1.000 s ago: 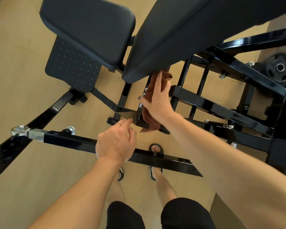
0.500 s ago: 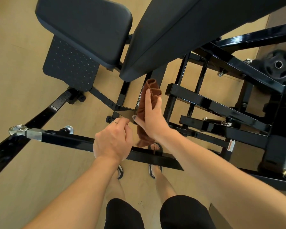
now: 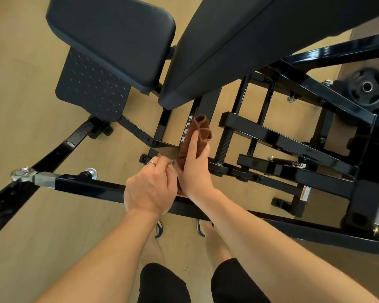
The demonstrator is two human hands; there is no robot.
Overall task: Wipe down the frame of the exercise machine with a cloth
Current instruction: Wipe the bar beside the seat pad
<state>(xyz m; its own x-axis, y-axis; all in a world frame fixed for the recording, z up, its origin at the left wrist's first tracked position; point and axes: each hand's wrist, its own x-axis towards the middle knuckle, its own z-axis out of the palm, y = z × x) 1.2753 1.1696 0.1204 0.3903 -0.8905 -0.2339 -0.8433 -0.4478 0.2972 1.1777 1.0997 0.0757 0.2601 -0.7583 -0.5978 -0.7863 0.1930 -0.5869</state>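
We hold the brown cloth (image 3: 195,138) in our right hand (image 3: 195,169), fingers wrapped round it, against the black frame (image 3: 208,106). Our left hand (image 3: 150,189) pinches the cloth's bottom edge.

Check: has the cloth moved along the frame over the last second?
Yes. The brown cloth under the right hand slid down the FLEX-labelled post, away from the backrest pad, toward the person.
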